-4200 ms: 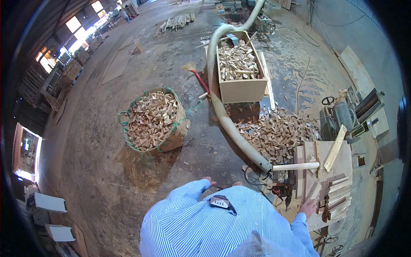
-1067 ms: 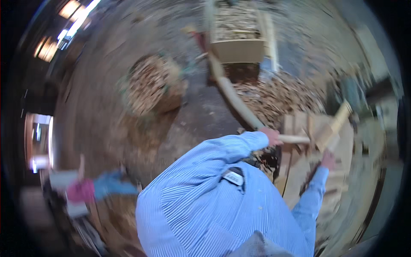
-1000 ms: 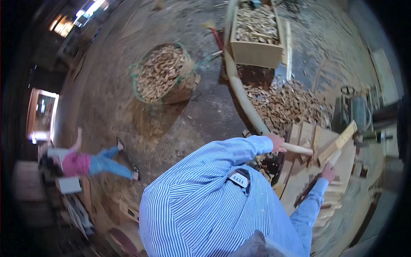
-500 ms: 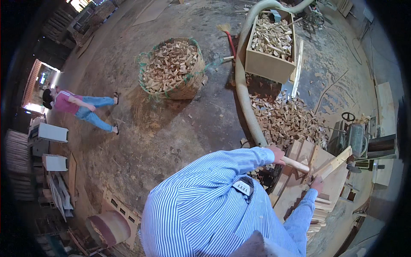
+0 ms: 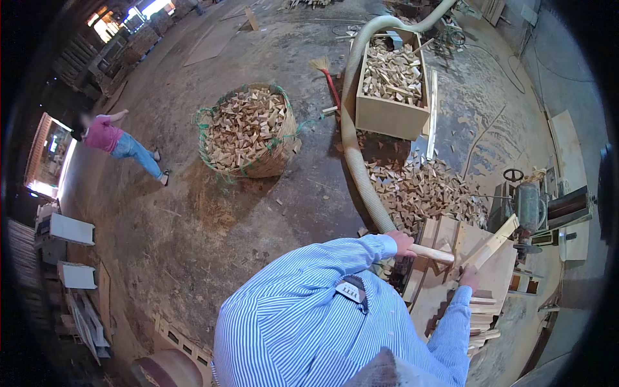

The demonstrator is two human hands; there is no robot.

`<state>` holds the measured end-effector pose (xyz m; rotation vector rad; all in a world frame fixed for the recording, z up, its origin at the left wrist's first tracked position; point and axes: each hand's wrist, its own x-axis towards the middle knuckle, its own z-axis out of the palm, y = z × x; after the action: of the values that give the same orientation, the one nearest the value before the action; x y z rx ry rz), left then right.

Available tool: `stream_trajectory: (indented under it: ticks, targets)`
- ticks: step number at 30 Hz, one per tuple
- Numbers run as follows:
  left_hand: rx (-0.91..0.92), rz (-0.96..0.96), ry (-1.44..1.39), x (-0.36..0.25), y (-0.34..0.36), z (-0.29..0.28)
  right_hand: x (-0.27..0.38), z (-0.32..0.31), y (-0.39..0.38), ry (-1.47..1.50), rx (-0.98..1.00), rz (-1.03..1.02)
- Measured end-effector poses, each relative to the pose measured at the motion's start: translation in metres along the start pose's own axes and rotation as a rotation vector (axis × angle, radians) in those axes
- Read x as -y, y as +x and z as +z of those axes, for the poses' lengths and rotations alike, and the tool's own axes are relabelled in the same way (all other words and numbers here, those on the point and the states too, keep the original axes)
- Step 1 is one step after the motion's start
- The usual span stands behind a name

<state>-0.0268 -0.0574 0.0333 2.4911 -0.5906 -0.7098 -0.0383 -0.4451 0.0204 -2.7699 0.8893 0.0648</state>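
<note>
My left hand (image 5: 403, 244) is closed around the near end of a pale wooden stick (image 5: 434, 253), which reaches right across the worktable. My right hand (image 5: 470, 277) is closed at the lower end of a longer wooden strip (image 5: 493, 244) that slants up to the right. Its fingertips are partly hidden. Both hands are over the wooden worktable (image 5: 490, 269), and the stick's far end lies close to the strip. Beside my right forearm, several cut wooden pieces (image 5: 482, 317) are stacked.
A ribbed hose (image 5: 353, 142) curves down to the table. Beyond lie a heap of wood offcuts (image 5: 429, 193), a wooden box (image 5: 390, 117) of offcuts and a basket (image 5: 265, 166) full of them. A machine with a handwheel (image 5: 513, 175) stands right. Another person (image 5: 126, 145) walks at far left.
The view has shifted, so the scene sits slightly lower and further left. The person at far left has changed stride and raised an arm. Both my hands keep their grips.
</note>
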Motion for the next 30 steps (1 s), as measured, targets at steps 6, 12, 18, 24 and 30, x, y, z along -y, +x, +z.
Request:
stream_trajectory:
  ticks: [6, 12, 18, 24, 30]
  targets:
    - [0.002, 0.007, 0.060, 0.000, -0.006, -0.007, 0.005, -0.001, -0.003, 0.072, 0.051, -0.039]
    - [-0.048, -0.005, 0.050, -0.004, -0.013, -0.010, 0.010, -0.002, -0.006, 0.081, 0.023, -0.029]
    - [-0.166, -0.020, -0.009, -0.030, -0.006, -0.005, 0.000, 0.007, -0.002, 0.088, -0.005, -0.084]
    - [-0.093, -0.024, -0.018, -0.048, 0.016, -0.011, -0.017, 0.029, 0.022, 0.115, 0.044, -0.020]
    - [0.041, -0.040, 0.071, -0.059, 0.039, -0.006, -0.013, -0.022, 0.041, 0.242, 0.035, 0.154]
